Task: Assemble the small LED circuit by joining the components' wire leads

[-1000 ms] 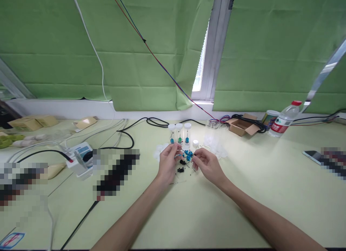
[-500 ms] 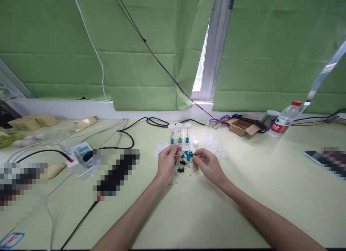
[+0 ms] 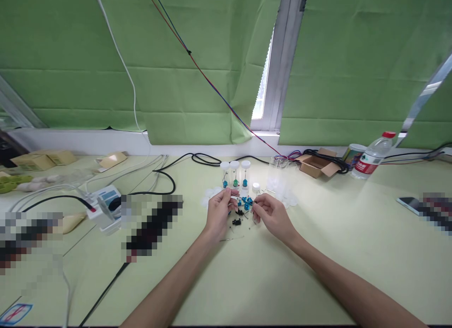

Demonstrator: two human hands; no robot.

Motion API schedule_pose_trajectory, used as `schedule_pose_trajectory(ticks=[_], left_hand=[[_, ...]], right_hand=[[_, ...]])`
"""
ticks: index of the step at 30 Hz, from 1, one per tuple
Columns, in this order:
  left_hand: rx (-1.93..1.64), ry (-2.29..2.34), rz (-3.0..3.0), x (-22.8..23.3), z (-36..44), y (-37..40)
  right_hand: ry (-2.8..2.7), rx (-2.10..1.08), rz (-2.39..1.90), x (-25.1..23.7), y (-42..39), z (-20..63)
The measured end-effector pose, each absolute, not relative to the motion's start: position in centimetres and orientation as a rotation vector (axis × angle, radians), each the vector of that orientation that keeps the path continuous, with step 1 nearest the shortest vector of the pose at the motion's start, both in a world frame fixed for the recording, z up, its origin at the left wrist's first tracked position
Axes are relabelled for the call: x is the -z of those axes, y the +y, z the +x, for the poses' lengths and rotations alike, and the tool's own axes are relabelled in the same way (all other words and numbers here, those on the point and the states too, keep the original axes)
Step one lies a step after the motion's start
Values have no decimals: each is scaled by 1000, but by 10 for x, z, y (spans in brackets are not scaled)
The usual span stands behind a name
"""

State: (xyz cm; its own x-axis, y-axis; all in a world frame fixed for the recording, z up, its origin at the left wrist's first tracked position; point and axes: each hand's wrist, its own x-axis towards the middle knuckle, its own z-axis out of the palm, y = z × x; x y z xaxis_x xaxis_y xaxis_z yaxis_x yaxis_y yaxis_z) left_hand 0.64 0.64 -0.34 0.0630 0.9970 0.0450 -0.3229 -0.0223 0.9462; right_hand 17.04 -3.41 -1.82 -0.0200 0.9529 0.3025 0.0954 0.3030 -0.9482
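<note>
Above the table (image 3: 247, 281), both hands' fingers pinch small blue parts (image 3: 245, 203) between them.

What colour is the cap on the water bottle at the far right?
Red: the water bottle cap shows clearly in the head view.

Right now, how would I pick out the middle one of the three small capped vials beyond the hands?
Start at the bright window gap between the green blinds and drop to the table. Three clear vials with white caps stand in a row just beyond the left hand. The middle vial holds a green piece; both neighbours hold blue ones.
</note>
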Motion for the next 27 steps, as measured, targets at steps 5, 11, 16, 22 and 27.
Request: schedule_pose_trajectory(ticks=[5, 11, 16, 22, 27], left_hand=[[-1317, 892, 1024, 2, 6, 6], [-1279, 918, 1054, 1, 9, 4], [-1284, 984, 1050, 4, 12, 4], [-1346, 1055, 1025, 9, 10, 5], [-1345, 1061, 1047, 12, 8, 6]], right_hand=[[-1412, -928, -1050, 20, -33, 170], [-1409, -924, -1048, 17, -35, 170], [-1437, -886, -1054, 16, -37, 169], [-1487, -810, -1067, 15, -39, 169], [-1503, -795, -1066, 15, -39, 169]])
